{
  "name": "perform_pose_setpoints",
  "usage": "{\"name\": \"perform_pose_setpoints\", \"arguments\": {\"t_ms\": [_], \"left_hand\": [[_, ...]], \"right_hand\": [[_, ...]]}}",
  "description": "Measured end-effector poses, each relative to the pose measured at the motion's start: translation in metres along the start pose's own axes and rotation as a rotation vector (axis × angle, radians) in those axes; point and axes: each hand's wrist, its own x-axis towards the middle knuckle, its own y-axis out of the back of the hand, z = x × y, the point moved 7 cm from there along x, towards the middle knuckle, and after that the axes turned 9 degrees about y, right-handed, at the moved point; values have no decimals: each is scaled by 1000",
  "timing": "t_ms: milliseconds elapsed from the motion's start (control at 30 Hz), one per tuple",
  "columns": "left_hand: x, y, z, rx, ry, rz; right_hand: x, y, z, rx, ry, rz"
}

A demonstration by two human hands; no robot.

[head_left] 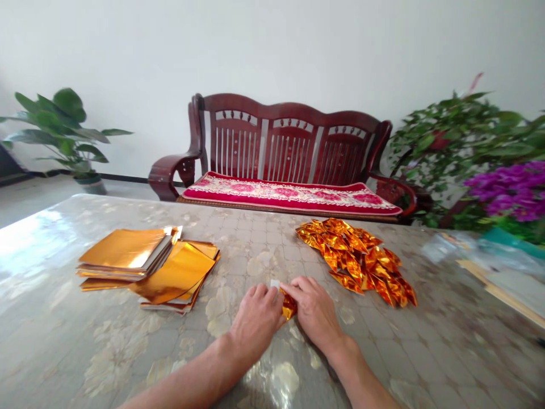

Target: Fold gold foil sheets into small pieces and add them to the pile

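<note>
Between my two hands, low over the near middle of the table, is a partly folded sheet of gold foil paper (289, 305), with a pale whitish corner showing at its top. My left hand (259, 312) has its fingers curled and pressed on the paper's left side. On the other side, my right hand (314, 307) grips the paper's right edge with thumb and fingers. Both hands hide much of it. To the left lie stacks of flat gold foil sheets (123, 248), some fanned out. A heap of folded gold foil pieces (353, 255) sits to the right.
A patterned cover lies over the table (238, 227). Clear plastic bags and flat boards (502, 272) rest at its right edge. Beyond stands a dark wooden bench (285, 142) with a red floral cushion. Potted plants (63, 130) and purple flowers (511, 190) flank it.
</note>
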Motion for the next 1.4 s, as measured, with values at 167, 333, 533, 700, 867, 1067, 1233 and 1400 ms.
{"name": "perform_pose_setpoints", "arguments": {"t_ms": [167, 333, 533, 700, 867, 1067, 1233, 1400], "left_hand": [[0, 0, 0, -10, -1, 7], [0, -1, 0, 1, 9, -15], [0, -1, 1, -6, 4, -22], [0, 1, -2, -23, 31, -45], [-1, 4, -2, -28, 41, -50], [-2, 7, -7, -54, 75, -38], [-1, 10, -11, -94, 86, -40], [-1, 11, -16, -150, 101, -6]], "right_hand": [[1, -1, 0, -14, 0, -2], [4, -1, -1, -29, -3, -11], [7, -1, -3, -43, -18, -27], [9, -9, 13, -38, -89, -26], [0, -9, 28, 131, -235, 54], [-11, -3, 11, -118, -215, 2], [-18, -4, 21, -152, -265, 39], [-21, -8, 17, -102, -212, 30]]}}
